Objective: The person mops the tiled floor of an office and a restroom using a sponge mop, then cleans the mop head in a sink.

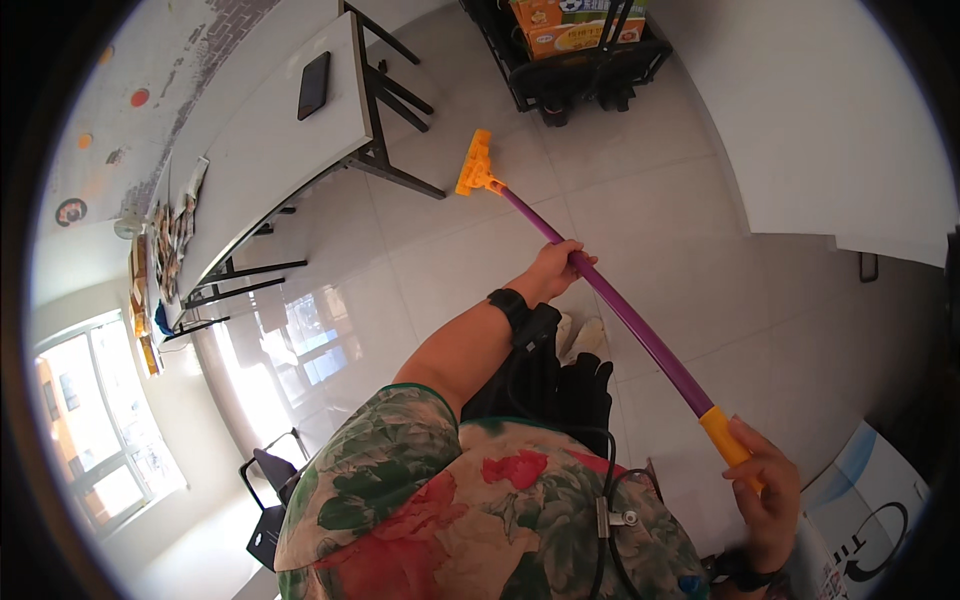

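Observation:
A mop with a purple pole and a yellow-orange head slants across the view. Its head is at the far end, over the grey tiles near a table leg; whether it touches the floor I cannot tell. My left hand is closed round the pole, a short way below the head. At the near right, the fingers of my right hand curl about the yellow grip at the pole's other end. Both wrists wear black bands.
A long white table with dark legs runs along the left, a black phone on it. A black cart holding orange boxes stands at the far end. White cabinets line the right, and a white carton stands near right.

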Action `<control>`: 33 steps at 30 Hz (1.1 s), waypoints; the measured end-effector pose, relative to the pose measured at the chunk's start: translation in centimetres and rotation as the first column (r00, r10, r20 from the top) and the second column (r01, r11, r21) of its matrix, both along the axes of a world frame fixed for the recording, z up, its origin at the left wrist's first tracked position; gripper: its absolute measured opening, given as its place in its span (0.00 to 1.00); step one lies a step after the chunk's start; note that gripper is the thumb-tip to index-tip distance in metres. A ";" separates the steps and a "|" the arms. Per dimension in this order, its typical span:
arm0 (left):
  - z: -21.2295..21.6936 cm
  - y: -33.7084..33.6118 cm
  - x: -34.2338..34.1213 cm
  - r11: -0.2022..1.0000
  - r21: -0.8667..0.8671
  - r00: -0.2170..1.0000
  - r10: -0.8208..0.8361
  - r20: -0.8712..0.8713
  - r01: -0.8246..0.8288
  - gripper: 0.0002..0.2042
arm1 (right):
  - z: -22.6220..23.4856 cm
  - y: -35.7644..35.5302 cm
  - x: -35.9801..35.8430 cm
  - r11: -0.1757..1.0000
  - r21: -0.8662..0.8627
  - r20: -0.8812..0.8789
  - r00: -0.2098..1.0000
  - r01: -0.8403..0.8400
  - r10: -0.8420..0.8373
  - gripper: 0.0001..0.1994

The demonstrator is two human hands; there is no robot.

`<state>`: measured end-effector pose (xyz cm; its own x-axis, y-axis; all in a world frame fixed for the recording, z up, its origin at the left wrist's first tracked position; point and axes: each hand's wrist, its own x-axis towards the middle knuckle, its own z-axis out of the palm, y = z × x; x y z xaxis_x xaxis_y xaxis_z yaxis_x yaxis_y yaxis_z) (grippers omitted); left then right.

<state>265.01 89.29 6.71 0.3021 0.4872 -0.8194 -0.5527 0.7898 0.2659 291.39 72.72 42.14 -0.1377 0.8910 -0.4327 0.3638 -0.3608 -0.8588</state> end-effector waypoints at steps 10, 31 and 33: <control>-3.9 5.4 -1.4 0.999 0.004 0.994 -0.049 -0.094 0.049 0.14 | -9.3 5.8 1.0 0.731 -0.623 -0.150 0.959 -0.280 0.239 0.40; -13.9 36.2 -20.5 0.989 0.111 0.867 0.139 -0.479 -0.097 0.28 | -25.0 31.0 -22.6 0.797 -0.586 -0.522 0.820 -0.144 -0.236 0.34; -14.9 37.0 -22.1 0.989 0.116 0.839 0.136 -0.527 -0.088 0.27 | -26.1 32.5 -23.9 0.830 -0.537 -0.551 0.808 -0.152 -0.208 0.34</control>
<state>242.89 126.31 -8.22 -0.2291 0.5654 -0.7924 -0.3903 0.6923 0.6069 267.45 105.18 16.00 -0.4931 0.5439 -0.6790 -0.1393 -0.8198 -0.5555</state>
